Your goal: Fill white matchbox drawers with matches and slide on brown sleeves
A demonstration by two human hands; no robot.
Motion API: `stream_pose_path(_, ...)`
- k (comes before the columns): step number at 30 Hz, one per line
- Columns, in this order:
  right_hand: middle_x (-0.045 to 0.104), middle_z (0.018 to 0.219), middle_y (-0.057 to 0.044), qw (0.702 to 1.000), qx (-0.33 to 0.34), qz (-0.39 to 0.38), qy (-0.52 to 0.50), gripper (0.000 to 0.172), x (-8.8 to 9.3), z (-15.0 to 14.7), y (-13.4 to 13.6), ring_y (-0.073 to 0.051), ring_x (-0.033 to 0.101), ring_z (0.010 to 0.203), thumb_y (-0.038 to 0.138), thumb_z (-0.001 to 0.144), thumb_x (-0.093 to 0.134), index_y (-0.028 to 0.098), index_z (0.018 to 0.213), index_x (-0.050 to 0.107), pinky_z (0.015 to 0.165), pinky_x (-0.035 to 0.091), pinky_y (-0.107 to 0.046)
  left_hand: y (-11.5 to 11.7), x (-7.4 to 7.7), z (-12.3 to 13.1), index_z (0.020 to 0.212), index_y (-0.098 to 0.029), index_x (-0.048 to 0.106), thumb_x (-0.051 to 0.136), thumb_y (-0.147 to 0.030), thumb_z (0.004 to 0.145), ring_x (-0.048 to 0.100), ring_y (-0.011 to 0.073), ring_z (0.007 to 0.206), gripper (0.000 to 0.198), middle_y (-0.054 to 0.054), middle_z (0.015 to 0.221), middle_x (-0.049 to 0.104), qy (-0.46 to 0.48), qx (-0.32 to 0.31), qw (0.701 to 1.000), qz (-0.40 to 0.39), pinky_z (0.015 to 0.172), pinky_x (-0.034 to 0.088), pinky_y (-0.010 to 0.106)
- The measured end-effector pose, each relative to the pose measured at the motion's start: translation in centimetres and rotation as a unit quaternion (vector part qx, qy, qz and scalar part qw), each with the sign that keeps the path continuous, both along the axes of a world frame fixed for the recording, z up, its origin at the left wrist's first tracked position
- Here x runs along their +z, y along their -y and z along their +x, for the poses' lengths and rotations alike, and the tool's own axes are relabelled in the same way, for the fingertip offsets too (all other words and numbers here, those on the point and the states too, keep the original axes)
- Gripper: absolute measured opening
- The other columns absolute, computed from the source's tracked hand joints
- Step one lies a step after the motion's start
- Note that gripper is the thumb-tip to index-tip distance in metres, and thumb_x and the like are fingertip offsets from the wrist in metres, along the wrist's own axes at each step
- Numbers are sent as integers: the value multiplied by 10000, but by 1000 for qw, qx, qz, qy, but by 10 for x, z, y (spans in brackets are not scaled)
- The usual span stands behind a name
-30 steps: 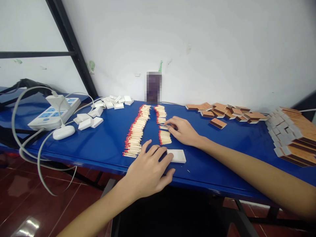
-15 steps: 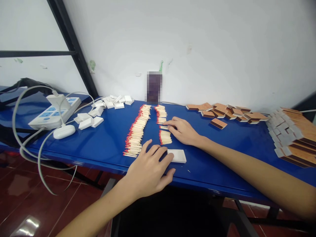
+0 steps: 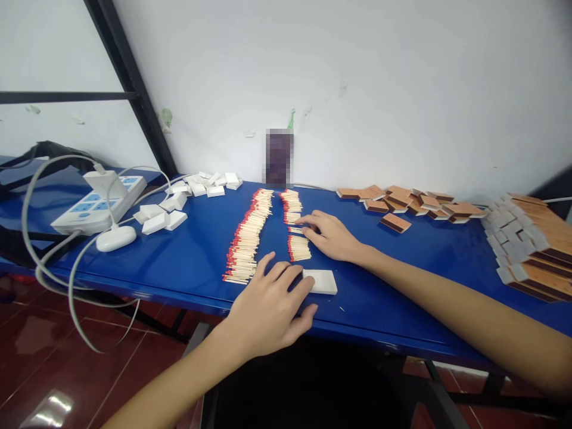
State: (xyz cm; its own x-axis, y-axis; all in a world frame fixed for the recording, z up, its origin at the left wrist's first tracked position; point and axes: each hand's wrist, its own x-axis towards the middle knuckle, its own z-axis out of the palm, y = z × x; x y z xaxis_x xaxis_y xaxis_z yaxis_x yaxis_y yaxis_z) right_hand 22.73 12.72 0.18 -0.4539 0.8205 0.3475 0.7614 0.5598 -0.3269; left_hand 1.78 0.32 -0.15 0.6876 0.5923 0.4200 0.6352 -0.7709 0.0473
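Note:
Two rows of red-headed matches lie on the blue table [image 3: 196, 256]: a long left row [image 3: 248, 238] and a right row split into groups, with the nearest group [image 3: 299, 248] apart from the farther one [image 3: 291, 205]. My right hand [image 3: 328, 235] rests at the right row, its fingertips touching a few matches between the groups; its fingers are slightly apart. My left hand [image 3: 270, 304] lies at the table's front with fingers spread, holding nothing, beside a white matchbox tray [image 3: 322, 282] that its fingers partly cover.
White trays [image 3: 174, 202] lie at the back left, beside a power strip [image 3: 96, 205] with looping cables. Wood-coloured matchbox sleeves [image 3: 397, 202] are scattered at the back right. Stacked matchboxes [image 3: 531, 244] stand far right. A pixelated dark object [image 3: 279, 159] is against the wall.
My right hand's index fingertip has shifted very slightly at the right row. My left hand and the white tray look unmoved.

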Motion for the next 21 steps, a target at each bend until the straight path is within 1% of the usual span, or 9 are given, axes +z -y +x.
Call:
stream_pose_path(2,605,811,-48,1000,0,11,-15,309,0,0,-1,-193,553,764,238,942,466,179,1114,716,736,397,-324,0,0,0,1199,-186,587,449,-358,998,573,275,1133,299,96,1209,629,2,0,1000,0,1135,297,549)
stream_pose_path(6,609,739,-39,998,-18,31,-45,287,0,-1,-2,-167,549,678,202,909,468,164,879,751,698,400,-304,-2,-1,0,1195,-188,589,450,-365,997,573,276,1132,300,91,1208,628,0,0,1000,3,1132,299,547)
stream_pose_path(8,608,725,-38,998,-24,38,-50,281,0,-1,-1,-164,553,669,192,891,475,160,836,749,686,400,-300,-2,-1,0,1195,-188,589,449,-365,997,573,276,1132,300,90,1208,628,0,0,1000,4,1133,297,546)
stream_pose_path(13,593,721,-31,997,-33,41,-49,277,0,-2,0,-164,549,663,193,879,480,164,895,755,681,402,-298,-2,-1,0,1193,-188,590,453,-356,996,576,274,1129,294,91,1204,630,4,-1,1000,5,1133,300,546)
stream_pose_path(17,585,714,-34,997,-50,35,-48,282,0,-1,0,-166,552,666,177,863,486,153,888,766,685,402,-302,-1,0,0,1196,-190,589,453,-361,996,577,272,1129,297,88,1200,629,3,1,1000,3,1135,297,545)
stream_pose_path(21,587,741,-34,998,-31,38,-38,317,-1,-1,0,-172,556,684,186,877,477,170,991,773,695,404,-308,-1,-1,0,1200,-191,588,460,-359,993,576,272,1132,295,91,1203,628,3,0,1000,6,1134,302,544)
